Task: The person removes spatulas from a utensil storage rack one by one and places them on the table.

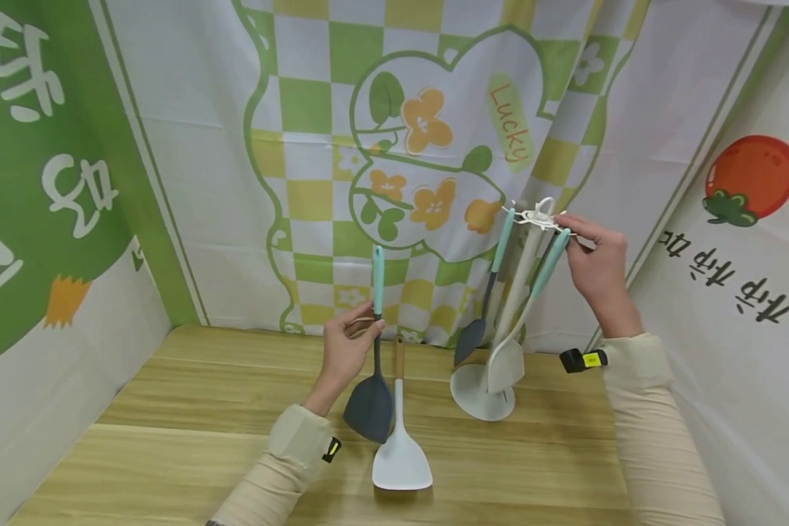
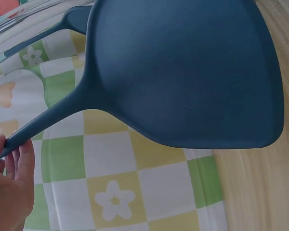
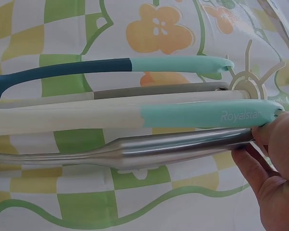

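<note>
My left hand (image 1: 350, 349) pinches a dark blue turner (image 1: 370, 409) below its mint handle, blade downward; in the left wrist view its broad blade (image 2: 188, 72) fills much of the frame. At the top of a cream utensil stand (image 1: 519, 285), my right hand (image 1: 598, 267) pinches the handle end of a stainless steel utensil (image 3: 183, 147) beside the hooks (image 3: 248, 82); its head cannot be made out. Hanging next to it are a cream utensil with a mint handle (image 3: 202, 114) and a dark blue one with a mint handle (image 3: 178, 64).
On the wooden table (image 1: 223, 394) lies a white turner (image 1: 401, 460) with a wooden handle, close to the dark blue blade. A grey-handled utensil (image 3: 154, 90) also hangs on the stand. Behind is a checkered curtain (image 1: 309, 146); printed cloth (image 1: 717, 292) stands at the right.
</note>
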